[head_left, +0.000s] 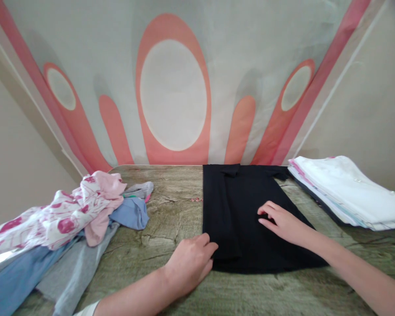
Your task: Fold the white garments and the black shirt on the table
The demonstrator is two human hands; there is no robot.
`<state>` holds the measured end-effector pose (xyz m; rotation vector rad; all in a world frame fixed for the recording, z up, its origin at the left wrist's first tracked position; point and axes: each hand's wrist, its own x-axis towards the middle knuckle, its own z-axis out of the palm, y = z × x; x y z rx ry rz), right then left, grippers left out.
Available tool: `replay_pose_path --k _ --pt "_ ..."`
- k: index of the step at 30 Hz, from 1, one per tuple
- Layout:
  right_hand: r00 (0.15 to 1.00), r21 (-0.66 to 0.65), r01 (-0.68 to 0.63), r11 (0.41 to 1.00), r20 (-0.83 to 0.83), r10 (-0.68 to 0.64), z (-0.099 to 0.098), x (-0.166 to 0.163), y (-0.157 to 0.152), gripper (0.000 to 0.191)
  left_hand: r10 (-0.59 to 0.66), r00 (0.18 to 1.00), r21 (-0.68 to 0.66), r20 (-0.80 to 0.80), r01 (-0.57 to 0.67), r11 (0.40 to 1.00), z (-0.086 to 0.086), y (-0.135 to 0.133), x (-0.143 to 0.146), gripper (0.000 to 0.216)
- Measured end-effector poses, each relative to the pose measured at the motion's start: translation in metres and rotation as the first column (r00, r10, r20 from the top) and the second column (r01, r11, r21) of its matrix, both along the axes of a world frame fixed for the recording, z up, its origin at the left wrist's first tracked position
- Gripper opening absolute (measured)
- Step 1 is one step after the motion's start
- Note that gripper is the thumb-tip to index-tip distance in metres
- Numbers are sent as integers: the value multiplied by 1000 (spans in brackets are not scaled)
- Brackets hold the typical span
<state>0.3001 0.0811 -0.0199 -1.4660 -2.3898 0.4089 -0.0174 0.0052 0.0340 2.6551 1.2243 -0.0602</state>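
A black garment [237,206] lies flat on the wood-grain table [171,188], folded lengthwise with a straight left edge. My left hand [191,261] rests at its near left corner, fingers curled over the hem and pinching the cloth. My right hand [281,221] lies on the middle of the garment, fingers stretched out flat and pressing down.
A loose heap of clothes sits at the left: a white and pink patterned piece [66,213], a blue one [131,213] and grey ones. A stack of folded white garments [345,191] lies at the right. A pink-patterned wall stands behind the table.
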Motion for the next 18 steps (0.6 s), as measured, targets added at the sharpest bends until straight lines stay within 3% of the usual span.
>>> replay_pose_path --k 7,11,14,16,18 --pt "994 -208 110 972 -1 -113 -3 57 -69 15 -43 999 11 -1 43 999 -1 -1 6 28" --pt "995 -370 70 927 -36 -89 8 79 -81 17 -98 995 26 -22 99 995 -4 0 6 30" --pt "955 -216 262 940 -82 -285 4 100 -66 24 -100 995 35 -3 100 994 -6 2 5 29" --pt "890 -40 438 898 -123 -439 -7 115 -54 27 -93 995 36 23 92 995 -7 3 5 27" --pt "863 -11 488 873 -145 -484 -22 126 -47 30 -93 994 36 50 92 995 -8 4 5 25"
